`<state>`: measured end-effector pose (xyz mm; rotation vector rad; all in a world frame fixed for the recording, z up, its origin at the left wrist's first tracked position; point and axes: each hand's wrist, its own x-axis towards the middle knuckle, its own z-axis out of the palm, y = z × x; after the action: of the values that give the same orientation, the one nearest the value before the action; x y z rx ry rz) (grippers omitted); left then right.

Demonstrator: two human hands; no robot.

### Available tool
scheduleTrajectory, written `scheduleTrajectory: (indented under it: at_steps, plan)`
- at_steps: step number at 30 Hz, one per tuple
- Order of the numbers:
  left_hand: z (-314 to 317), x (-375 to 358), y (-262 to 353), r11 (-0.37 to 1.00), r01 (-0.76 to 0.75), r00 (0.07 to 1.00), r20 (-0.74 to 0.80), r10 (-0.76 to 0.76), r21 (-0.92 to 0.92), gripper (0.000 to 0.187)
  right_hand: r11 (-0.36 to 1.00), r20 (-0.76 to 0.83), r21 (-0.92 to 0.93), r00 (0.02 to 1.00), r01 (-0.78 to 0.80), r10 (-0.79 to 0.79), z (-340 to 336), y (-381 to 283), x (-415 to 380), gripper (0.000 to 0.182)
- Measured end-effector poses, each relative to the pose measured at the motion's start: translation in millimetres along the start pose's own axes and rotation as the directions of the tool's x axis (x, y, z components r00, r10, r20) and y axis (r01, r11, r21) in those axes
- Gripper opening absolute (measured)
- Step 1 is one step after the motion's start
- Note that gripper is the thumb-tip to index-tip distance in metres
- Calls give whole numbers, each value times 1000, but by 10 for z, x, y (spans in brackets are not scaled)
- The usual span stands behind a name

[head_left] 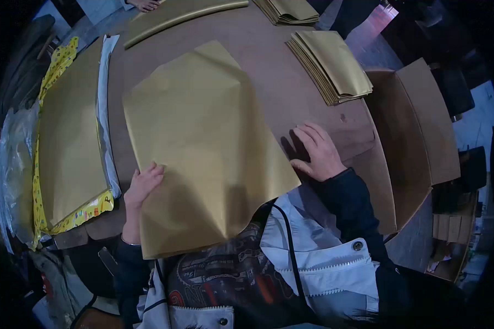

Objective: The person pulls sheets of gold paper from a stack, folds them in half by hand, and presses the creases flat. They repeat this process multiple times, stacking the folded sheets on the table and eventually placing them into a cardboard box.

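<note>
Left hand: your left hand [144, 186] is partly curled, fingertips over the left edge of the gold sheet [203, 120]; the thumb's hold beneath is hidden, so whether it pinches cannot be told.
Right hand: your right hand [319, 152] is open, fingers a little spread, holding nothing, just beside the sheet's right edge; whether the thumb tip touches it is unclear.
Gold sheet: between your hands, reaching away across the table [274, 71], its near end overhanging toward your lap. It bulges and creases near the bottom and lies mostly opened out, so it looks unfinished beside the stacks.
Folded stacks: beyond your right hand sits a neat folded stack [332, 66], with a second stack [288, 11] farther off. These look like the finished share; layers are too fine to count.
Flat pile: left of your left hand, a flat gold pile [71, 126] lies in an opened yellow wrapper [85, 214]. It seems the share left to work; its depth cannot be told.
Far side: well beyond your grip, another person's hand [144, 4] is near a gold piece with a rounded near edge [186, 19].
Box: right of your right hand, a cardboard box [411, 148] stands with flaps open.
</note>
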<state>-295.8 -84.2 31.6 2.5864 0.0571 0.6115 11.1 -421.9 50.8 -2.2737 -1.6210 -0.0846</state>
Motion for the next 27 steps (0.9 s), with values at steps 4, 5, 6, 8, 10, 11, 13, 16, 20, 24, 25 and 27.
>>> scheduleTrajectory:
  at_steps: [4, 5, 6, 8, 10, 11, 13, 16, 20, 24, 25, 27]
  plan:
    - [-250, 169, 15, 993, -41, 994, -94, 52, 106, 34, 996, 114, -80, 992, -42, 51, 71, 35, 241, 86]
    - [-377, 492, 326, 997, -49, 980, -192, 61, 67, 18, 996, 104, -81, 994, -27, 36, 131, 59, 337, 86]
    - [-460, 667, 443, 995, -54, 977, -203, 69, 81, 18, 992, 118, -124, 992, -30, 44, 196, 66, 458, 88]
    - [-603, 895, 577, 972, -147, 954, -285, 90, -185, 22, 976, 111, -209, 990, -62, 87, 318, 64, 740, 95]
    - [-687, 942, 600, 975, -92, 956, -293, 29, -203, 22, 973, 24, -218, 996, -77, 84, 462, 118, 1009, 99]
    - [-719, 957, 560, 957, -14, 950, -302, -78, -290, 23, 976, -29, -192, 995, -102, 99, 493, 107, 1147, 98]
    - [-842, 1003, 804, 877, 118, 927, -264, -266, -466, 27, 976, -129, -184, 988, -113, 90, 619, 164, 1364, 95]
    - [-1082, 1118, 823, 981, 107, 938, -310, -153, -161, 31, 993, -391, -82, 919, -88, 49, 684, 115, 1579, 78]
    - [-1397, 1156, 389, 849, -185, 870, -484, -92, -494, 34, 953, -732, 20, 654, 302, -192, 148, 14, 1754, 33]
    - [-1755, 1325, 587, 731, -358, 852, -523, 2, -581, 22, 862, -756, 204, 634, 464, -162, -855, -246, 1851, 15]
    - [-1861, 1202, 447, 740, -347, 858, -513, 3, -576, 22, 851, -761, 203, 625, 484, -174, -1107, -291, 1857, 15]
    - [-2500, 1151, -291, 756, -331, 869, -496, 10, -565, 22, 788, -785, 290, 606, 543, -129, -1504, -366, 1883, 16]
